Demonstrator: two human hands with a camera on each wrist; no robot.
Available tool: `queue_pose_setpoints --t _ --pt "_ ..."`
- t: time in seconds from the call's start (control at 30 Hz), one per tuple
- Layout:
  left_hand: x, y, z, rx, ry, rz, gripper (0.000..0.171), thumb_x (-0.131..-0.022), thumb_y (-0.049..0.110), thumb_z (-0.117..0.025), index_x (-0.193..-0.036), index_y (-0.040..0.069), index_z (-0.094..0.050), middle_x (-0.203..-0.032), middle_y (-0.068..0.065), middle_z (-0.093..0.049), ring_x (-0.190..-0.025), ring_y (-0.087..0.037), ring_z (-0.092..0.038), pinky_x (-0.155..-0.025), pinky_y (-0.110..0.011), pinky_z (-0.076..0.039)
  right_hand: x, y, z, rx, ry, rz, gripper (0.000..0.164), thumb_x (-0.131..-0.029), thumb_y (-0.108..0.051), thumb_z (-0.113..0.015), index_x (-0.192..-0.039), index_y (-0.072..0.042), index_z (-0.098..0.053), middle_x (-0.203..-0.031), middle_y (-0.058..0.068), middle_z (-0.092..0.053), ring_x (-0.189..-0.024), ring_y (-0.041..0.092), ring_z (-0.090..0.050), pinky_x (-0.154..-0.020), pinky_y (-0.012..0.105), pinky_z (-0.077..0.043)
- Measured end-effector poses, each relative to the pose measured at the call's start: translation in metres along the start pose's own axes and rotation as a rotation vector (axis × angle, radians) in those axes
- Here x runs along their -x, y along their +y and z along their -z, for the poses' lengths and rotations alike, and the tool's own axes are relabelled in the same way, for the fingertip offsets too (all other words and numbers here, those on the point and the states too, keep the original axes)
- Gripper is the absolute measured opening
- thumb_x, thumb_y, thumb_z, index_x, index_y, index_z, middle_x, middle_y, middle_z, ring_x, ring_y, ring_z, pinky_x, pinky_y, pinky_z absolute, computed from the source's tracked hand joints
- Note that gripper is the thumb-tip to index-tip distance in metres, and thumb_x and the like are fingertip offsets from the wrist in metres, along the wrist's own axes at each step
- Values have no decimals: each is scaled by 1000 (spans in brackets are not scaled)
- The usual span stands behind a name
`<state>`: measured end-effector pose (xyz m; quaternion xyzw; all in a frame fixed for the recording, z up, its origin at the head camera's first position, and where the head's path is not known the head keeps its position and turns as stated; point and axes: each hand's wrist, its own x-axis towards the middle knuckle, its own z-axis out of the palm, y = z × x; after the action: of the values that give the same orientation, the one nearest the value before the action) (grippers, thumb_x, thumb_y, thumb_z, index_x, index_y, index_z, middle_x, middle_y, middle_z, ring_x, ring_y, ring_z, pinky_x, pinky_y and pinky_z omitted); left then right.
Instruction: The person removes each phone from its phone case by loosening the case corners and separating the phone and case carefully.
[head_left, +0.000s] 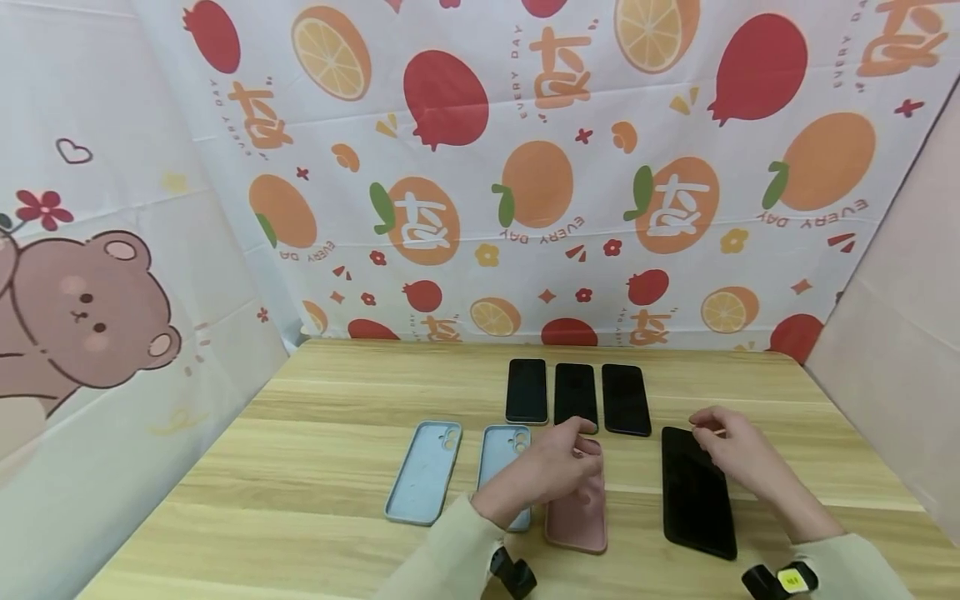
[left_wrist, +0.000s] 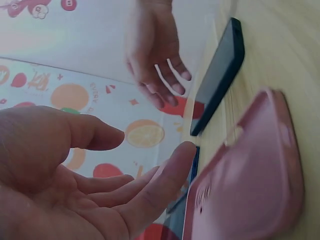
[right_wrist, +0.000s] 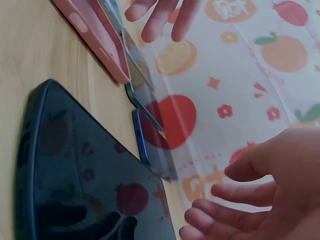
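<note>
My left hand (head_left: pixel 557 463) hangs over a pink phone case (head_left: pixel 576 527), its fingers loosely bent with nothing between them. In the left wrist view the hollow inside of the pink case (left_wrist: pixel 245 175) faces up, beside the fingers. Above the upper right edge of a large black phone (head_left: pixel 697 508), my right hand (head_left: pixel 738 446) holds nothing. Its relaxed fingers show apart from that phone's glossy screen (right_wrist: pixel 95 175) in the right wrist view. A light blue phone case (head_left: pixel 498 450) lies partly hidden behind my left wrist.
Another light blue phone case (head_left: pixel 423 473) lies farther left. Three dark phones stretch along the back: a left one (head_left: pixel 527 390), a middle one (head_left: pixel 576 392) and a right one (head_left: pixel 626 400). Fruit-printed cloth (head_left: pixel 465 275) hangs behind the wooden table (head_left: pixel 300 467).
</note>
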<state>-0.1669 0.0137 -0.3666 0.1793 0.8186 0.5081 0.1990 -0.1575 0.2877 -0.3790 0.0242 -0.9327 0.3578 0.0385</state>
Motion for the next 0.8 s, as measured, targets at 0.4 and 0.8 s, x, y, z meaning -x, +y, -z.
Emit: queue_pose_setpoints --t 0.4,0.8 --pt "-27 16 -35 32 -47 76 47 -95 17 -63 -139 15 -48 -98 5 -67 -65 -21 -70 -74 -33 -58 16 23 3 -20 3 -121 44 -101 -14 -48 -134 14 -43 -110 28 -62 -82 22 -63 -60 29 -50" --pt "-45 28 -64 -98 -37 136 51 -93 29 -68 -139 15 -51 -109 5 -73 -68 -13 -68 -93 -33 -50 17 29 0 -100 -108 -220 58 -103 -18 -47 -138 23 -27 -111 38 -58 -69 20 -64 -56 35 -58"
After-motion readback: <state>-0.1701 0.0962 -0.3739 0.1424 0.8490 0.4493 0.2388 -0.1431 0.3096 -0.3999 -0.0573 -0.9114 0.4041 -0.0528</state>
